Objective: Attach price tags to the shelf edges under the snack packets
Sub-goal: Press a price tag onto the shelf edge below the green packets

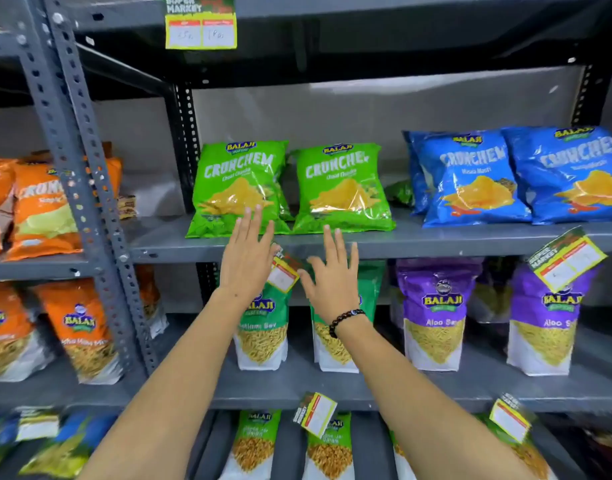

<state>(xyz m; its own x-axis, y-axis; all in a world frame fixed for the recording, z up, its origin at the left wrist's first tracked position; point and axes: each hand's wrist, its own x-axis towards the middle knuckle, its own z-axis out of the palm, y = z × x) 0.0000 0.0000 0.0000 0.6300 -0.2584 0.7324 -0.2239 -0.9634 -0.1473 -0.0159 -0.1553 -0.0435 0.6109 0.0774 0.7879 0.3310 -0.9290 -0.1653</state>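
Note:
Two green Crunchem packets (240, 188) lean on the middle grey shelf, whose front edge (419, 249) runs across the view. A yellow-and-red price tag (283, 273) hangs tilted from that edge, under the green packets. My left hand (247, 258) is flat with fingers spread, just left of the tag and touching its side. My right hand (332, 275), with a bead bracelet at the wrist, is spread just right of the tag. Neither hand grips anything. Another tag (567, 259) hangs crooked under the blue packets (471, 181).
Purple Aloo Sev bags (436, 320) and green Sev bags stand on the shelf below, with two more tags (315, 414) on its edge. Orange packets (45, 206) fill the left rack behind a slotted grey upright (90, 188). A tag (200, 24) hangs from the top shelf.

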